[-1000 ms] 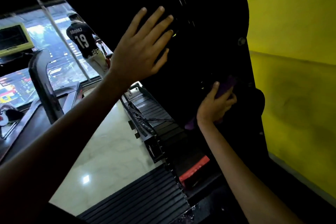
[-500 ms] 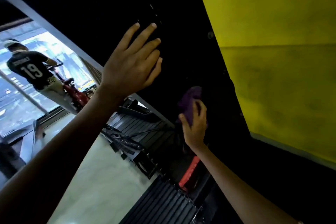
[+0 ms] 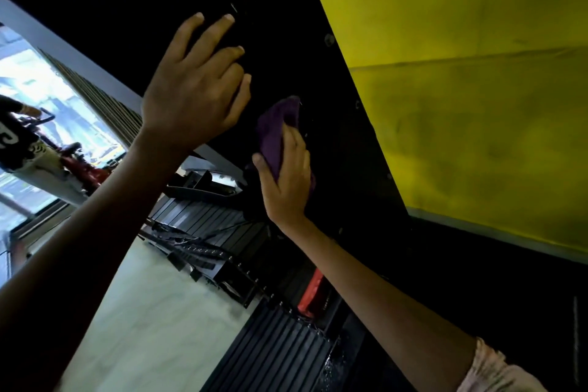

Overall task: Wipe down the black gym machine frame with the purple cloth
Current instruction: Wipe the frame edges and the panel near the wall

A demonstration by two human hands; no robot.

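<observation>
Since half a second ago, your right hand (image 3: 288,181) has pushed the purple cloth (image 3: 276,132) higher up the black frame (image 3: 321,137), fingers pressing it; your left hand (image 3: 191,89), fingers spread, rests just left.

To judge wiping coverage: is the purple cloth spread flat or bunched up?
Bunched up. The purple cloth shows as a crumpled wad under the right hand, pressed against the black frame.

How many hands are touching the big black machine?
2. The left hand rests spread on the black gym machine frame, higher up; the right hand presses the purple cloth against it, lower down.
</observation>
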